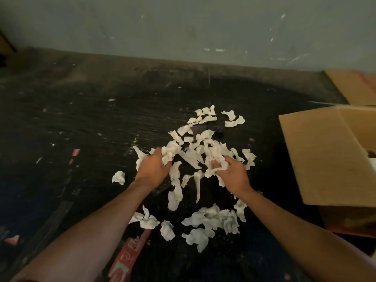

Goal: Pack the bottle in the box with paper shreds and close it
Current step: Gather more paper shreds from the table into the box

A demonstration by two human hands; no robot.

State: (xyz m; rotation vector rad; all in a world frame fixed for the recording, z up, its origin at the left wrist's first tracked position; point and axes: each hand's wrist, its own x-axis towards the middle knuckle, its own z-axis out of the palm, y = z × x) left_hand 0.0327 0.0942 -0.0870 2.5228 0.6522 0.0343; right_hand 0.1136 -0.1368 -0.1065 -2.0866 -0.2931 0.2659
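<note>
dark scuffed black work surface with pale scratches and paint flecks, small red-and-white scraps scattered on it, red printed strip near front edge, dull grey-green wall behind with white marks, dim light

Head view. Both hands reach into white paper shreds scattered on a dark, scuffed table. Left hand grips a crumpled clump; right hand grips another. An open cardboard box stands at right, flap raised.
</note>
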